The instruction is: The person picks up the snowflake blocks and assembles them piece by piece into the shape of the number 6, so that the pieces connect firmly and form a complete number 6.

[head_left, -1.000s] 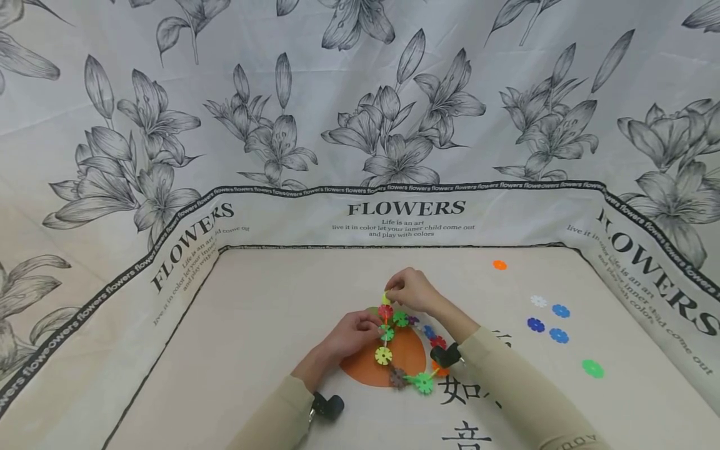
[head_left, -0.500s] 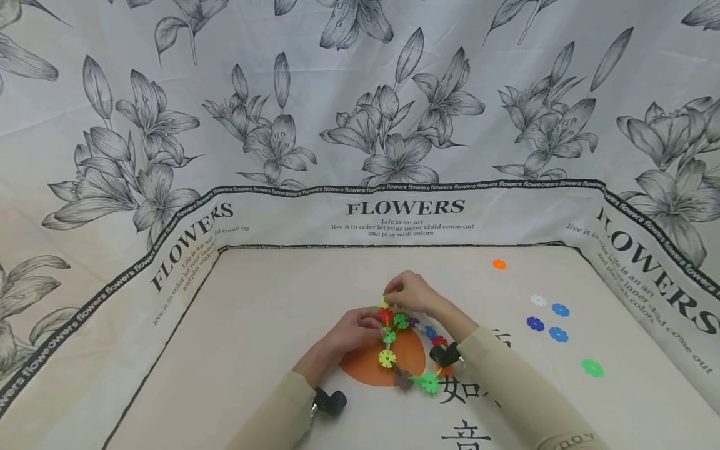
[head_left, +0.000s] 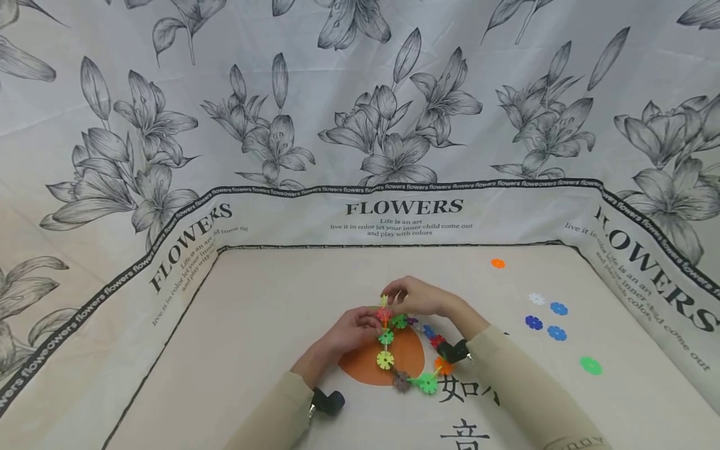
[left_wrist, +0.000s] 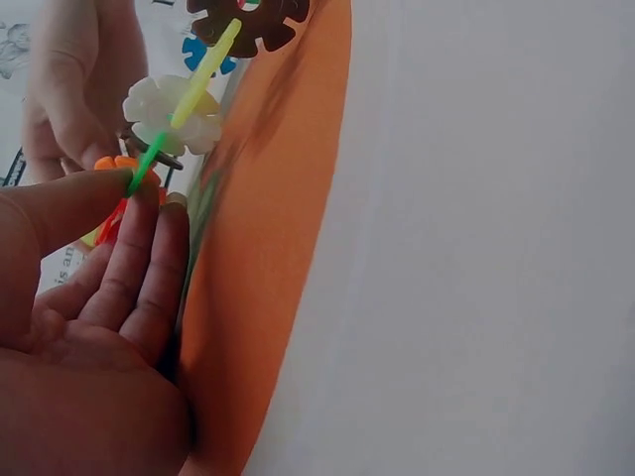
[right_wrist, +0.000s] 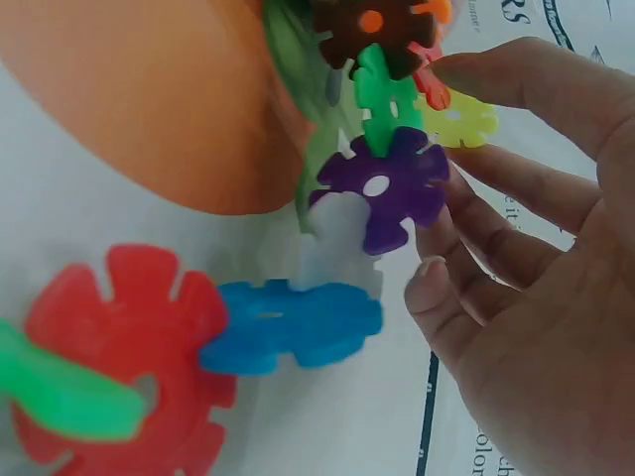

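Interlocking plastic snowflake discs form a chain that loops over the table in the head view, with a yellow disc (head_left: pixel 385 360), a brown disc (head_left: pixel 402 381) and a bright green disc (head_left: pixel 427 383) at its near side. My left hand (head_left: pixel 353 331) pinches a green disc (left_wrist: pixel 147 164) edge-on between thumb and fingertip; a white disc (left_wrist: pixel 159 107) is joined beyond it. At the loop's far end my right hand (head_left: pixel 422 297) holds the chain, its thumb on a red disc (right_wrist: pixel 430 83) and fingers under a yellow disc (right_wrist: pixel 464 121). A purple disc (right_wrist: pixel 392 188) hangs beside its curled fingers.
Loose discs lie on the right: orange (head_left: pixel 497 264), white (head_left: pixel 537 299), dark blue (head_left: pixel 534 322), light blue (head_left: pixel 557 333) and green (head_left: pixel 590 365). An orange printed shape (head_left: pixel 360 365) lies under the loop. A flower-printed cloth wall (head_left: pixel 405 226) borders the table.
My right hand has shifted slightly down and right, its fingers moving from the tip of the yellow end disc toward the red one. My left hand keeps its pinch; the loop swayed slightly.
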A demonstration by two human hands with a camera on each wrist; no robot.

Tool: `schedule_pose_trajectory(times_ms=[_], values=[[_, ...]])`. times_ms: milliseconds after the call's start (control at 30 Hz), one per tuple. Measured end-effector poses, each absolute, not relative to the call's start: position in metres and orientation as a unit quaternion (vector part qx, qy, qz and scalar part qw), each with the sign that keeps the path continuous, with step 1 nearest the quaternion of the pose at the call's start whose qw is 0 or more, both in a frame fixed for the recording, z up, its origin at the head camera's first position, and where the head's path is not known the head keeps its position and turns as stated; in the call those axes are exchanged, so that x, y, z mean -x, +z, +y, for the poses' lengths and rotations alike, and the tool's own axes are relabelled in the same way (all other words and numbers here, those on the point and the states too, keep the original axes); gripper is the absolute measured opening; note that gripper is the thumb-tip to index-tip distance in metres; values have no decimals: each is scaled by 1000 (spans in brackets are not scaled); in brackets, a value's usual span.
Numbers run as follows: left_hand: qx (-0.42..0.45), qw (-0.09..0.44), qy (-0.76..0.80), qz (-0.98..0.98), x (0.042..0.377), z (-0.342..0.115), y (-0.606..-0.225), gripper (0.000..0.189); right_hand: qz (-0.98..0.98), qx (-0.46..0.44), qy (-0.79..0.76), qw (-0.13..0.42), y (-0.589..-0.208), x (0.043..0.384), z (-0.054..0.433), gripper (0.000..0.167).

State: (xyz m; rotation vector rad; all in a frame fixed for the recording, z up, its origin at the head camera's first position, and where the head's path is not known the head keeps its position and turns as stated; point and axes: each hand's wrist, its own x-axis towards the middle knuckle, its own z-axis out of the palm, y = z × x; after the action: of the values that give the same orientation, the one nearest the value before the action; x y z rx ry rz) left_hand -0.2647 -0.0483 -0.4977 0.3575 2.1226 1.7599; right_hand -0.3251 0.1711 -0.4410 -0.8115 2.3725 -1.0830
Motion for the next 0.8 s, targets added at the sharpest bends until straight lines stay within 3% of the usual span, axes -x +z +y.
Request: schedule_pose_trajectory(times_ms=[500, 800], values=[[-117, 190, 634, 740, 266, -50, -499, 34, 860, 353, -336, 152, -440, 320, 165, 48], [-76, 137, 614, 773, 267, -39, -502, 26, 855, 351, -349, 153, -443, 318, 167, 46]])
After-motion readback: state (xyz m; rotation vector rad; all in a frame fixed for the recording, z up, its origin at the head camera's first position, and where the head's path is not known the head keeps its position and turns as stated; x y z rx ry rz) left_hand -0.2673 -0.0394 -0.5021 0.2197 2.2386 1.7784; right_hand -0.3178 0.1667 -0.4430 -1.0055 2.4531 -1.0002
